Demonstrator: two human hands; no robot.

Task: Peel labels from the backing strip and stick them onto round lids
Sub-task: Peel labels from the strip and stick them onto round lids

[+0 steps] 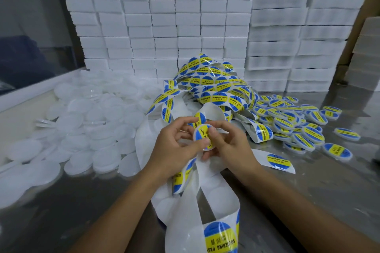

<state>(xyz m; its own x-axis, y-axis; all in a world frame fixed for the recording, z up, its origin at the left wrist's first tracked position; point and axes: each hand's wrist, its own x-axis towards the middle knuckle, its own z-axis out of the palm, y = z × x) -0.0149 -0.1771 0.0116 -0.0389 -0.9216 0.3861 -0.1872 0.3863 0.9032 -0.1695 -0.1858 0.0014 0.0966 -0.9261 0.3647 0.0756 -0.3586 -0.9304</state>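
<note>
I hold one round lid up between both hands, just above the table. My left hand pinches its near-left edge with thumb and fingers closed around the rim, and my right hand closes on it from the right, thumb lying across the blue-and-yellow label that already covers the lid's face. I judge the lid light and stiff, a little slick at the rim, so I would keep my hold on the edge and leave the face free for pressing. The label seems thin, soft and tacky; it should be taken by its margin only, or it may crease or cling to my skin.

Under my wrists the backing strip loops white and bare, then runs up into a tangled heap of unpeeled labels behind my hands. Blank lids lie piled to the left; finished lids are scattered to the right on the metal table. White boxes are stacked at the back.
</note>
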